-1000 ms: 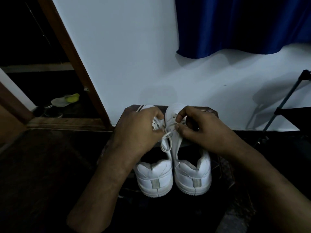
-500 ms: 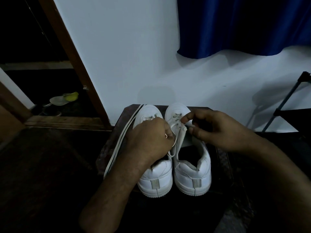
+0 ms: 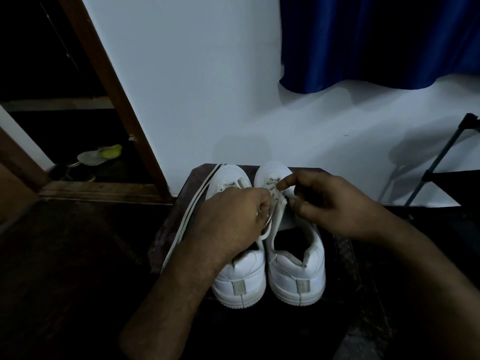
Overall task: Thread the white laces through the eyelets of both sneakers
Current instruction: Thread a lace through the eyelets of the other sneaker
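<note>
Dim room. Small dark wooden stool [image 3: 179, 216] against a pale wall [image 3: 197, 94]; top looks worn, with mottled patches. Dark floor [image 3: 65, 268] around the stool. Left of the stool: brown wooden door frame [image 3: 114, 100] leaning diagonally across the view, a dark doorway past it, and a yellow-green object [image 3: 110, 151] on a pale dish on the floor there, too small to identify. Above and right of the stool: blue curtain [image 3: 376, 40], glossy folds, wavy hem. Far right of the stool: thin dark metal stand [image 3: 439, 159].

On the stool: two white sneakers side by side, heels toward the camera. Left sneaker [image 3: 240, 279] and right sneaker [image 3: 296, 276] both have smooth leather-like uppers, ribbed rubber soles and a grey heel tab. A loose flat white lace [image 3: 187, 222] runs in two strands along the stool's left edge, beside the left sneaker.

Left hand [image 3: 228, 219] sits over the left sneaker's opening, fingers curled tight, pinching a lace strand [image 3: 267, 229] that loops out beneath the knuckles toward the right sneaker's eyelets. Right hand [image 3: 335, 203] is over the right sneaker's tongue, fingers bent; index and thumb are near the laced eyelets at the toe end. Cannot tell whether they actually grip the lace there.
</note>
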Available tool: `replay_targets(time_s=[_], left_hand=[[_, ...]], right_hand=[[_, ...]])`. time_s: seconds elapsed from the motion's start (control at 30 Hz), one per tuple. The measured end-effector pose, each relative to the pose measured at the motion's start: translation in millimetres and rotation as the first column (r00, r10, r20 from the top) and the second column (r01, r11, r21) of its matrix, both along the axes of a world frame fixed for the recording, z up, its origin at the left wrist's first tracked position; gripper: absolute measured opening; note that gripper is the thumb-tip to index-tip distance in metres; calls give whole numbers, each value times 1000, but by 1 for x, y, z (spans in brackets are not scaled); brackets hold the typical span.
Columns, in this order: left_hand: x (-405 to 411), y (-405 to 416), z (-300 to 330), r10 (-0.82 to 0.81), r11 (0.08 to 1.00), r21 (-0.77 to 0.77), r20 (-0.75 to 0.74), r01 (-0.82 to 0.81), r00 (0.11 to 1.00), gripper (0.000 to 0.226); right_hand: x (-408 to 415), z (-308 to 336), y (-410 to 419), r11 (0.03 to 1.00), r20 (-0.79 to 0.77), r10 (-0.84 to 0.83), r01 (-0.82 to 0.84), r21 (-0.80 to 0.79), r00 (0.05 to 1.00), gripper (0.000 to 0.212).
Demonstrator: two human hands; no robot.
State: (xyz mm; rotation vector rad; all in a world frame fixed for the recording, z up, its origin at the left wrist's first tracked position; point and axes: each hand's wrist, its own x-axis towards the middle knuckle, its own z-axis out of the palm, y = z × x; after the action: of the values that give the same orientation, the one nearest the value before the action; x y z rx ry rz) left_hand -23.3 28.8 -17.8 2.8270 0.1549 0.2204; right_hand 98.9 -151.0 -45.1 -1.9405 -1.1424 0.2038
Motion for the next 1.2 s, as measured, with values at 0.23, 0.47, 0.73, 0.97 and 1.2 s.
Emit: replay_targets(time_s=[0.23, 0.47, 0.73, 0.97, 1.2], left_hand=[[7, 22, -2, 103, 945, -325, 174, -41, 979, 27], [14, 18, 5, 355, 678, -734, 289, -32, 889, 39], [8, 2, 8, 282, 832, -553, 475, 34, 833, 27], [14, 10, -3, 286, 859, -512, 507, 17, 813, 28], [12, 12, 9, 417, 473, -865, 386, 166, 823, 18]], right_hand=[[-2, 0, 5, 997, 91, -70, 66, 41, 993, 14], [-23, 6, 27, 973, 60, -126, 112, 202, 990, 26], [-41, 8, 44, 944, -100, 33, 3, 331, 994, 36], [-48, 11, 44, 943, -33, 14, -3, 332, 999, 24], [-44, 16, 41, 860, -226, -62, 167, 482, 972, 32]])
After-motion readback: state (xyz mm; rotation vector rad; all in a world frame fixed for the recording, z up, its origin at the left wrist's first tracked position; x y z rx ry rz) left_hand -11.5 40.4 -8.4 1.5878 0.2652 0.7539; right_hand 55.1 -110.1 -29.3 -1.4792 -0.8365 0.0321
